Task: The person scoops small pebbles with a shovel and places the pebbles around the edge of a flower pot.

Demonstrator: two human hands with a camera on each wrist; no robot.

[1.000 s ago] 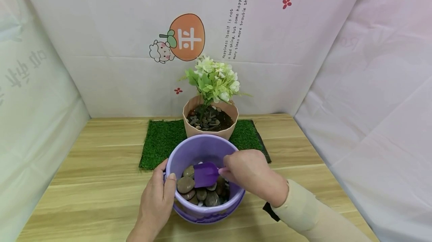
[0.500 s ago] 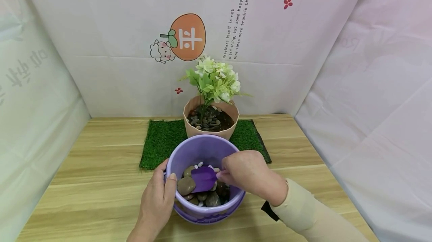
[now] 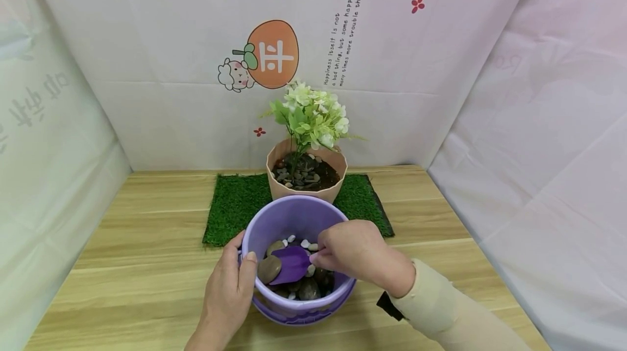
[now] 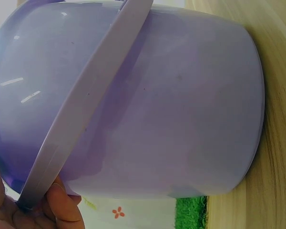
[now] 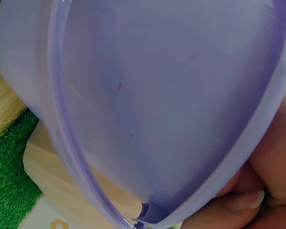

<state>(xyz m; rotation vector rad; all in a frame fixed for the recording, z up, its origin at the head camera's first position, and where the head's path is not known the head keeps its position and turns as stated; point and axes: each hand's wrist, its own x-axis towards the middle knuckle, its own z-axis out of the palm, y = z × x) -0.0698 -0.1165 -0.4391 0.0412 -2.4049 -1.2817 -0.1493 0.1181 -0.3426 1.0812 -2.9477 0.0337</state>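
Though visible only in head view, purple shovel [image 3: 293, 265] in grip of right hand [image 3: 361, 250], bucket rim [image 3: 306, 304] in left hand [image 3: 226, 285].

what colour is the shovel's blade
The shovel's blade is deep purple, darker than the lilac bucket; it shows best in the head view.

Left hand [image 4: 40, 215] on purple bucket [image 4: 176, 100]

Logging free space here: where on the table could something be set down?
Bare tabletop lies between the left cloth wall and the green mat, with a smaller patch between mat and right cloth wall. The middle is crowded: flowerpot on the mat, purple bucket in front, left hand on its rim, right hand holding a shovel.
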